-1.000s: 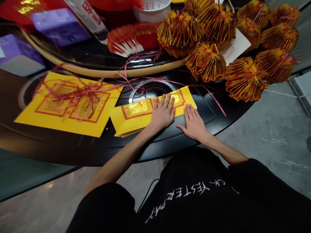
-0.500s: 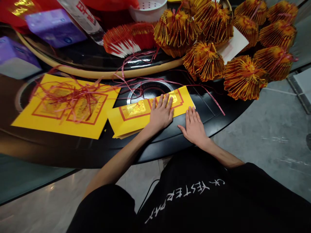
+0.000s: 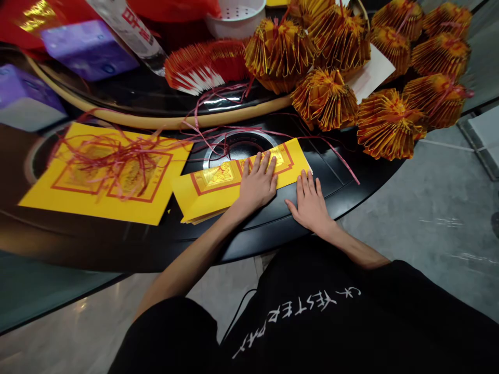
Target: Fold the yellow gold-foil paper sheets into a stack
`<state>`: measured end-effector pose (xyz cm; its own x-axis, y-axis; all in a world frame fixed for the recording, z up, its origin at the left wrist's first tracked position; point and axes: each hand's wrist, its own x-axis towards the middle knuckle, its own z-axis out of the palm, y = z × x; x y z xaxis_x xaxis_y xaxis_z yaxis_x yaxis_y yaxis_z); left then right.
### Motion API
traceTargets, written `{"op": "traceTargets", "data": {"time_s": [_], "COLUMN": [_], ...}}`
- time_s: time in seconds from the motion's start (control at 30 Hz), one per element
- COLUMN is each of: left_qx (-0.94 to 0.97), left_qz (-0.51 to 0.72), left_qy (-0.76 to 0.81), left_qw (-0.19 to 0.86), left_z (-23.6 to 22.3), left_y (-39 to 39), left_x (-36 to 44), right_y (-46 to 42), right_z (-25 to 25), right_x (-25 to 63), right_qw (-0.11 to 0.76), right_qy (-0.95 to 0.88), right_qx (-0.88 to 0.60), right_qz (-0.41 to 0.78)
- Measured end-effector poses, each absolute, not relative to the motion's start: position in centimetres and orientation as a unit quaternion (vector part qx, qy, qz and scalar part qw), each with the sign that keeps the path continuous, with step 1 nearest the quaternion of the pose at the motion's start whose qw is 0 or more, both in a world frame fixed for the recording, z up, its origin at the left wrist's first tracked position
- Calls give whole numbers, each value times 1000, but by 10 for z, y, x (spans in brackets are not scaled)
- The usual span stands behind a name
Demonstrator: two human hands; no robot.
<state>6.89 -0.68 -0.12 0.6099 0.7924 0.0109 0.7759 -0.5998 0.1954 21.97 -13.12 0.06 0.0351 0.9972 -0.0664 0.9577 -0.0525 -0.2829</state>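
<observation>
On my feed, both hands read as open and grasping nothing. The left hand (image 3: 256, 186) lies palm-down with spread fingers on the stack of yellow joss paper (image 3: 224, 182), while the right hand (image 3: 310, 203) sits flat on the black round table (image 3: 249, 244), its fingertips at the stack's lower edge. That stack lies along the table's near edge, just below a steel ring (image 3: 239, 145), and its red-bordered, gold-panelled sheets are flat, not yet pleated. I judge part of the work done: about ten pleated gold-and-red paper fans (image 3: 390, 124), tied with red string, are heaped toward the table's right edge. Still unpleated, a yellow paper pile (image 3: 78, 202) sits toward the left edge under tangled red ribbon (image 3: 125, 150), whose strands trail close above the stack and could snag. Behind, a glass turntable with a tan rim (image 3: 156, 122) carries purple packets (image 3: 89, 52), a water bottle (image 3: 128, 31) and a perforated white basket (image 3: 234, 15).
</observation>
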Motion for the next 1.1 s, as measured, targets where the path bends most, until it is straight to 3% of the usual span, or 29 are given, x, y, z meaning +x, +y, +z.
{"op": "traceTargets", "data": {"time_s": [0.4,0.8,1.1], "left_qx": [893,895,892], "left_qz": [55,34,56], "left_qy": [438,434,437], "left_qw": [93,101,100], "left_z": [-3,0,-4], "left_y": [-7,-7,-8], "left_x": [69,69,70], "right_y": [-130,-66,-92], "right_z": [0,23,4], "right_x": [224,214,225], "right_qw": [84,43,69], "right_qy": [-688,-769,-755], "right_qx": [-710,-620,-640], "right_qz": [120,152,123]}}
